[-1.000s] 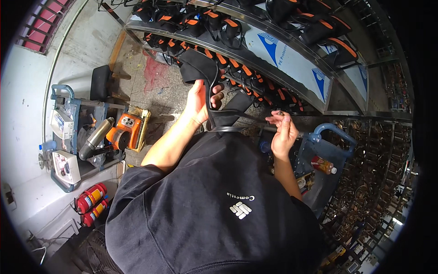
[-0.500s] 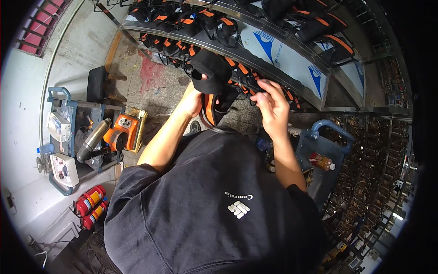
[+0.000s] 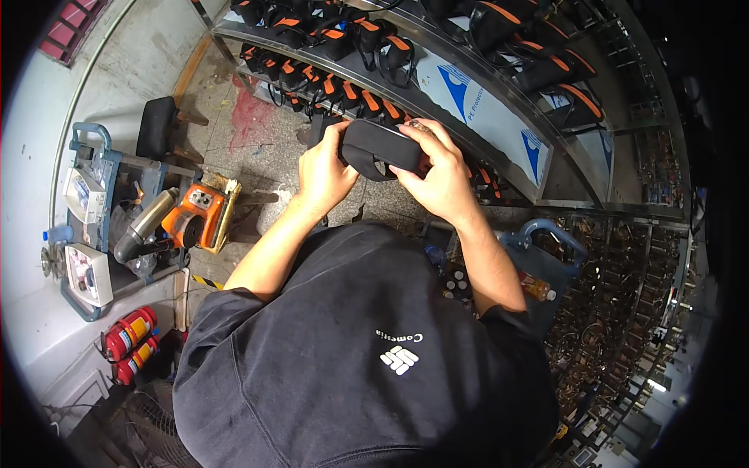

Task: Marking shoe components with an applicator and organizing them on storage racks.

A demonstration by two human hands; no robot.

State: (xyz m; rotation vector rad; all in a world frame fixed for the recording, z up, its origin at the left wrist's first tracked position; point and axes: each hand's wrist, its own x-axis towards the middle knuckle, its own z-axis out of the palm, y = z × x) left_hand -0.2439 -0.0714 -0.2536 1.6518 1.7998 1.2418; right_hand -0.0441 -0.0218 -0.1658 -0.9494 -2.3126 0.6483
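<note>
1. Left hand (image 3: 324, 171) is pinching one end of a black, oblong, padded-looking shoe with a strap (image 3: 382, 144).
2. Right hand (image 3: 439, 173) pinches the other end, thumb underneath, so it's up between both hands.
3. Black fabric sweatshirt (image 3: 343, 312) has white lettering and a blocky white emblem.
4. Shiny white sheet (image 3: 451, 90): blue logo, blue lettering.
5. Red metal fire extinguisher (image 3: 129, 333): yellow label, print too tiny.

The scene is viewed from the wearer's head by one wide fisheye camera, directed downward; the black shirt (image 3: 335, 335) is taken in at close range, the shelving (image 3: 477, 144) farther off.
</note>
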